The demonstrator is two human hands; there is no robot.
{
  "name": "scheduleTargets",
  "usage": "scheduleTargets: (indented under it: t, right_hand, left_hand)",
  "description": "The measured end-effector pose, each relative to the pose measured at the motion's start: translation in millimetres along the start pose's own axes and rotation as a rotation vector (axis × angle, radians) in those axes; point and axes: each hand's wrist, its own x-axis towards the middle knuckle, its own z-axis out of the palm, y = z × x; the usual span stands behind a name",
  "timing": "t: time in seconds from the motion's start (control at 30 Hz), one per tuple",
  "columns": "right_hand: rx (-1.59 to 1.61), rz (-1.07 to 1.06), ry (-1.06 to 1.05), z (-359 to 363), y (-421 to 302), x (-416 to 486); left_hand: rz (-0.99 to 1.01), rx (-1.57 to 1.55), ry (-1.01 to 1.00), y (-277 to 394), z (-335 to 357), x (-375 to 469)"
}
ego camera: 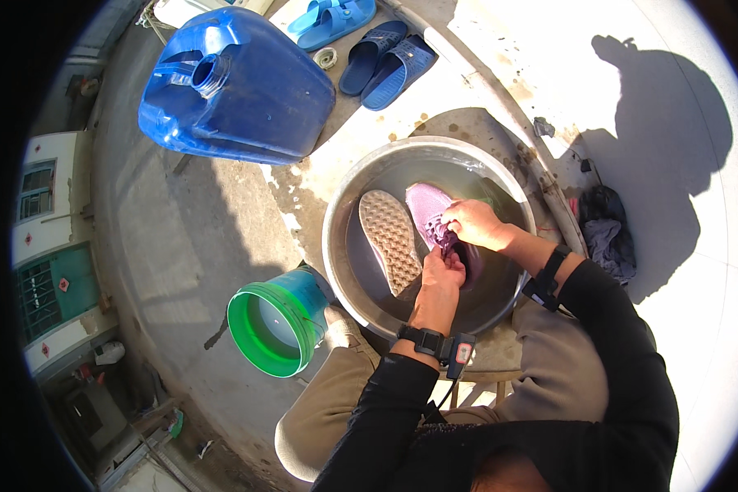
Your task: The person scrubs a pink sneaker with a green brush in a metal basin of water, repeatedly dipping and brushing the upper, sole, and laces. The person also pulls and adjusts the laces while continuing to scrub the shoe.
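Observation:
A round metal basin (427,145) with water in it stands before me. In it, a pink-purple lace-up shoe (427,200) lies with its upper facing up and its toe pointing away from me. My left hand (444,270) grips the shoe at its laces near the opening. Higher on the same laces (436,230), my right hand (472,222) pinches with fingers and thumb. Left of that shoe, a second shoe (388,237) lies sole up, its brown patterned tread showing. Fingers partly hide the laces.
Left of the basin stands a green-rimmed bucket (237,335) holding liquid. A large blue plastic jerrycan (270,98) is at the upper left, beside dark blue slippers (396,74) and light blue slippers (338,24). A pole-like edge (544,178) runs along the basin's right, near dark cloth (606,227).

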Motion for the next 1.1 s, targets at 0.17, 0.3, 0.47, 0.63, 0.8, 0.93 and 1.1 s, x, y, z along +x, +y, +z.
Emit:
scheduleTargets:
  t: [0.17,0.3,0.47,0.63,0.8,0.93,1.1]
  right_hand:
    - [0.138,0.289,0.081,-6,7,-1]
    - [-0.076,0.323,0.445,5,13,8]
    - [0.435,0.542,0.155,26,26,-1]
    - [0.988,0.782,0.074,24,39,-10]
    - [-0.177,0.412,-0.077,29,26,-3]
    - [-0.336,0.309,-0.278,42,11,-5]
    - [-0.141,0.44,-0.266,39,13,-11]
  left_hand:
    - [0.15,-0.041,0.086,7,-5,7]
    - [0.324,0.141,-0.042,12,-9,-8]
    - [0.142,-0.138,0.029,6,-17,-8]
    - [0.023,-0.348,-0.095,17,-27,7]
    - [0.053,-0.349,-0.535,38,-41,1]
    - [0.166,-0.289,-0.544,54,-44,-4]
    - [0.226,-0.242,-0.36,54,-40,-2]
